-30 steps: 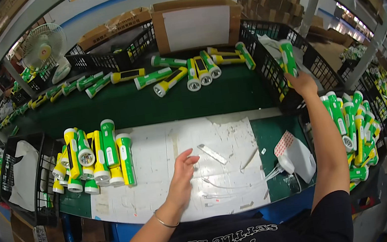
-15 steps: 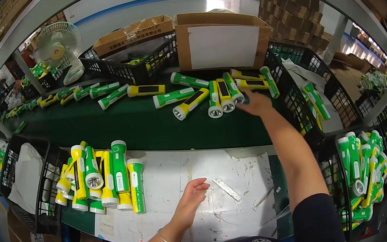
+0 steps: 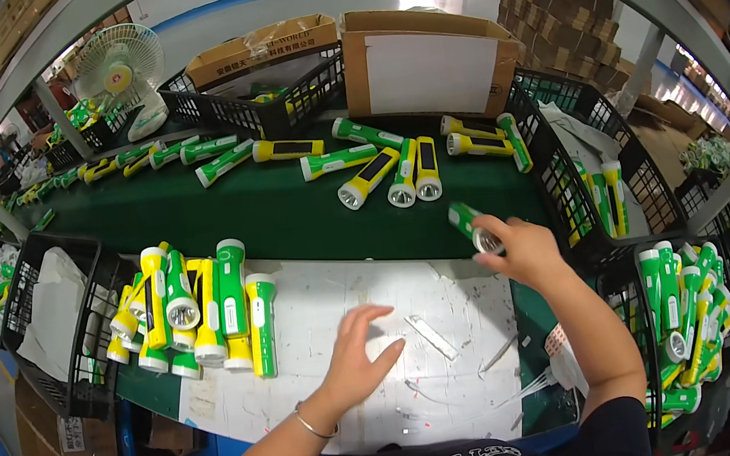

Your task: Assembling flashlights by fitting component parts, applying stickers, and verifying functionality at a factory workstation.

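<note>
My right hand (image 3: 524, 249) grips a green flashlight (image 3: 466, 220) by its clear lens end, above the near edge of the green belt. Over the white work board (image 3: 317, 282), my left hand (image 3: 361, 361) is empty, its thumb and fingers apart. A flat white strip (image 3: 430, 337) lies on the board near it. At the board's left, yellow and green flashlights (image 3: 179, 298) are heaped together, a yellow one (image 3: 261, 324) standing at the heap's right side. Farther back on the belt (image 3: 288, 216) lie several more flashlights, among them a yellow one (image 3: 425, 167) with a dark panel.
Black crates holding flashlights stand to the right, a deep one (image 3: 595, 94) and a fuller one (image 3: 624, 321) nearer me. Another black crate (image 3: 37, 277) is at left. Behind the belt are a cardboard box (image 3: 429, 58) and a fan (image 3: 118, 71). White cords (image 3: 513, 396) cross the board.
My right hand has taken a green flashlight from the group on the belt and drawn it back toward me. My left hand's fingers have spread wider, and it remains over the board.
</note>
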Demonstrator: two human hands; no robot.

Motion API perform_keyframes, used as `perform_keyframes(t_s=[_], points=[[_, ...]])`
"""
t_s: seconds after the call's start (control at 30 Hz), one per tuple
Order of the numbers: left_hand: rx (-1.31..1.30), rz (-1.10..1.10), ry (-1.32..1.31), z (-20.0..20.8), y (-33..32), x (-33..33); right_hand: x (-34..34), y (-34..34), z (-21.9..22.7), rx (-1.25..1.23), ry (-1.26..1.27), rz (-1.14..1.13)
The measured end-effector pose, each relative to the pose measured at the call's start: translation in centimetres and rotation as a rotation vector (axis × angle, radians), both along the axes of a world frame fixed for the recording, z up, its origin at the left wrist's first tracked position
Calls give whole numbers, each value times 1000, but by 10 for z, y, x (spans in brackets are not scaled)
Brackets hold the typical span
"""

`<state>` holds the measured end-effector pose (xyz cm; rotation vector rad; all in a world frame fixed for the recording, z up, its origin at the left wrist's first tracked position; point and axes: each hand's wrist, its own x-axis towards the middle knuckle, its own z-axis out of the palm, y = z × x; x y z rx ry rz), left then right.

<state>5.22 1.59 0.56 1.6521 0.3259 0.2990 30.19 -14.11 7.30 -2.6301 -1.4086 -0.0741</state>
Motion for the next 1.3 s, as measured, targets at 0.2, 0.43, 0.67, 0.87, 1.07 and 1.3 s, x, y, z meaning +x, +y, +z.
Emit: perform_keyframes(t_s=[0.2, 0.43, 0.67, 0.87, 1.07, 1.3], points=[[504, -351, 5, 37, -18, 2, -67, -38, 58, -16, 689, 523], [-1087, -591, 41, -23, -50, -25, -107, -42, 1, 286, 995, 324], [-1026, -47, 158, -26, -44, -17, -138, -56, -22, 314, 782, 77], [-986, -79, 152, -30, -54, -18, -153, -73, -40, 264, 801, 42], [-984, -40, 128, -34, -58, -19, -166, -74, -57, 403, 628, 196], [-806, 20, 72, -15, -62, -18, -191, -53, -43, 374, 58, 343]])
